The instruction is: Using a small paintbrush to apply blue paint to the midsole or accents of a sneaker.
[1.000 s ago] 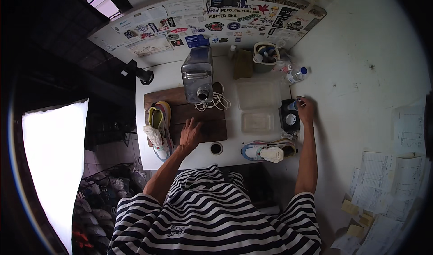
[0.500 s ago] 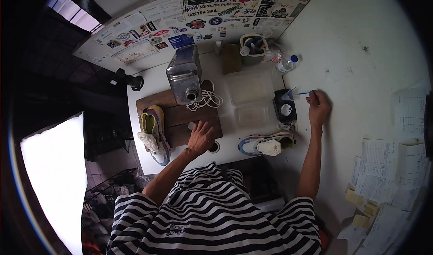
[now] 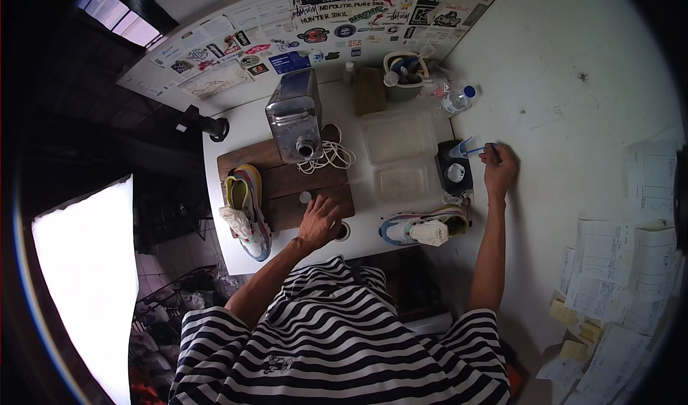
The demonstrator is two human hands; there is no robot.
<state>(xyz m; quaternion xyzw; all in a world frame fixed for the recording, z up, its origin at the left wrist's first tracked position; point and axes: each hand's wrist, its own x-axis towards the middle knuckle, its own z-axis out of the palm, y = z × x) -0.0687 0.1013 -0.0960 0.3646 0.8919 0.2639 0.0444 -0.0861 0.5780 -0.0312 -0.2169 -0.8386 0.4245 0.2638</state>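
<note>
Slim blue stick [image 3: 476,149] clamped in right hand [image 3: 499,166], at small blue cup [image 3: 460,148] leftward; left hand [image 3: 321,220], grip unclear; sneakers [image 3: 398,231] either side of it untouched.

Head-worn fisheye, left one of the pair, looking steeply down past the striped shirt [image 3: 337,348] at the white table [image 3: 247,127] from pretty close. Super wide: the left hand [image 3: 320,220] and right hand [image 3: 500,169] sit well inside, and the stickered board [image 3: 308,47] squeezes in up top.
</note>
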